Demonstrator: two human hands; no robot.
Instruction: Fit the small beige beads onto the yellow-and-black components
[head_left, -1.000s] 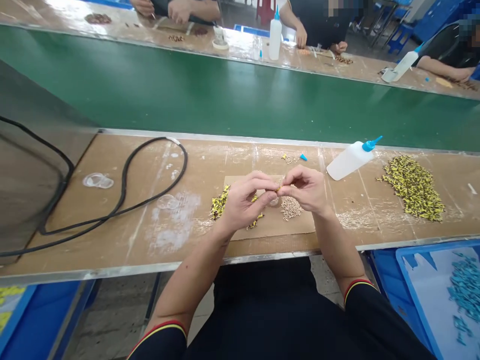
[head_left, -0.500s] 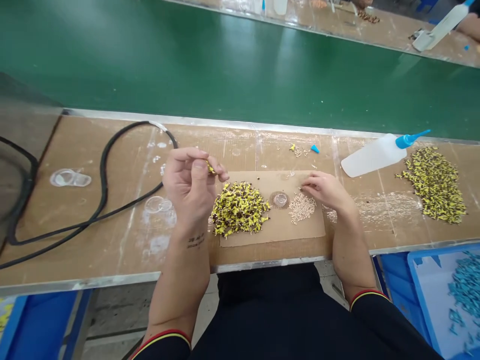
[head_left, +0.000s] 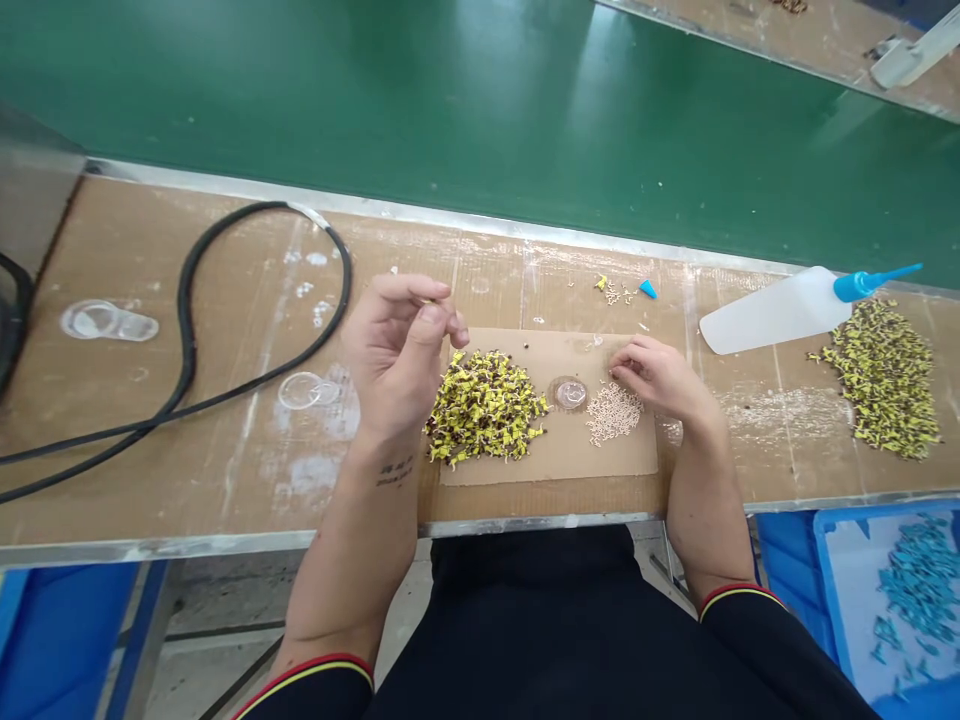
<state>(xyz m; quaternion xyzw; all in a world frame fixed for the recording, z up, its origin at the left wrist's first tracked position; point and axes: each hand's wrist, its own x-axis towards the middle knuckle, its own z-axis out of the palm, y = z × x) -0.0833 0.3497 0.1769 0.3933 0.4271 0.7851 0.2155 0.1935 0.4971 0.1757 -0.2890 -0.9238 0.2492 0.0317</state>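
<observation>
- Okay, left hand [head_left: 394, 350] raised above the cardboard sheet [head_left: 547, 462], thumb and forefinger pinched tight on a tiny yellow bit [head_left: 430, 300], mostly hidden by the fingertips, exact shape can't be told
- Right hand [head_left: 660, 385] low on the sheet, relaxed, fingers curled with the tips just at the pale beads [head_left: 615, 413]; can't tell if it's holding any
- On the sheet, left to right: yellow-and-dark pieces pile [head_left: 484, 408], small clear dish [head_left: 570, 394], then the beads, dish between the two heaps
- Nearby on the bench [head_left: 225, 300]: glue bottle [head_left: 780, 310] with blue nozzle [head_left: 862, 285], second yellow-and-dark pile [head_left: 881, 380], beige specks [head_left: 611, 290], blue cone cap [head_left: 647, 289]
- Also there: black cable [head_left: 187, 330], clear plastic rings [head_left: 109, 320], blue tray [head_left: 889, 610] of blue pieces, green conveyor belt [head_left: 450, 100]
- Handling tip: bits this small seem safest right at the fingertips, hands low and close to the sheet, so nothing drops into the heaps
- Keeping the dish clear of both heaps looks wise, less chance of stray pieces getting stuck
</observation>
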